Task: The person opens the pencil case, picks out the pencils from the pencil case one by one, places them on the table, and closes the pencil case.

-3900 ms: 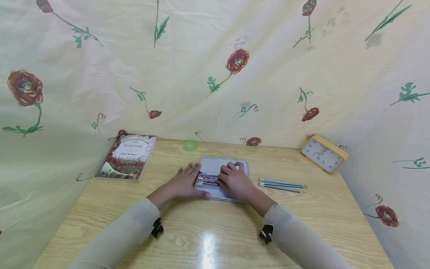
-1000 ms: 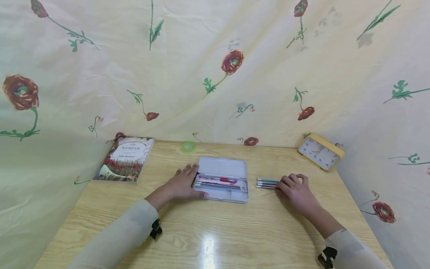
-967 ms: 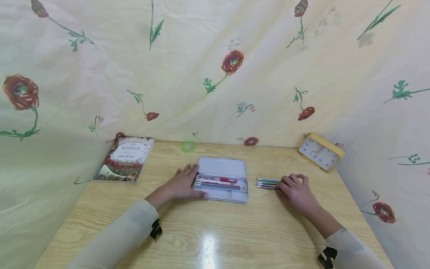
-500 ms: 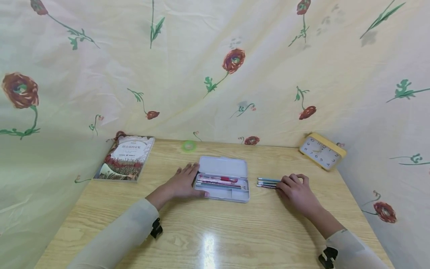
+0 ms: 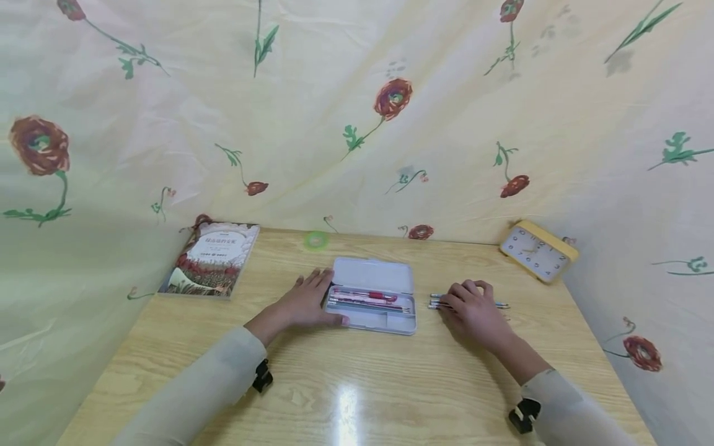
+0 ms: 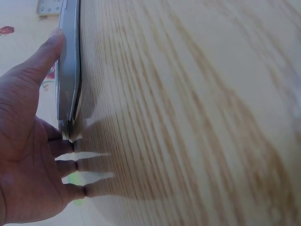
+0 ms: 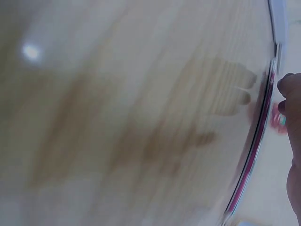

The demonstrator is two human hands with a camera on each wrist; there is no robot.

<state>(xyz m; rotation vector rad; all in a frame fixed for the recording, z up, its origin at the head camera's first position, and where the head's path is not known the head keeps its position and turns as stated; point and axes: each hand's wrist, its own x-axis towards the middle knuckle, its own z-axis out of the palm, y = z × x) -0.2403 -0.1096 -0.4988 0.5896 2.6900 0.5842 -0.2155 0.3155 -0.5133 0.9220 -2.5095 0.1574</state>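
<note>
A pale grey-blue pencil case (image 5: 372, 277) lies open on the wooden table, its lid folded back. A red-capped pen (image 5: 379, 296) and several pens and pencils lie in its rear compartment; the front one shows a divider. My left hand (image 5: 304, 305) rests at the case's left end, fingers spread straight and thumb (image 6: 52, 44) on its front edge. Right of the case several pencils (image 5: 435, 304) lie side by side. My right hand (image 5: 474, 313) is over them with bent fingers, hiding their middle. In the right wrist view its fingertips (image 7: 283, 85) are beside the pencils (image 7: 251, 153).
At the back left lies a book (image 5: 214, 260) with an illustrated cover. A green ring (image 5: 316, 240), like a tape roll, sits near the table's back edge. A yellow alarm clock (image 5: 540, 251) stands at the back right. Flower-printed cloth (image 5: 312, 111) hangs behind the table.
My right hand has left the case and gone right to the loose pencils, then shifted a little left along them. The pencils lie closer together. The left hand has stayed.
</note>
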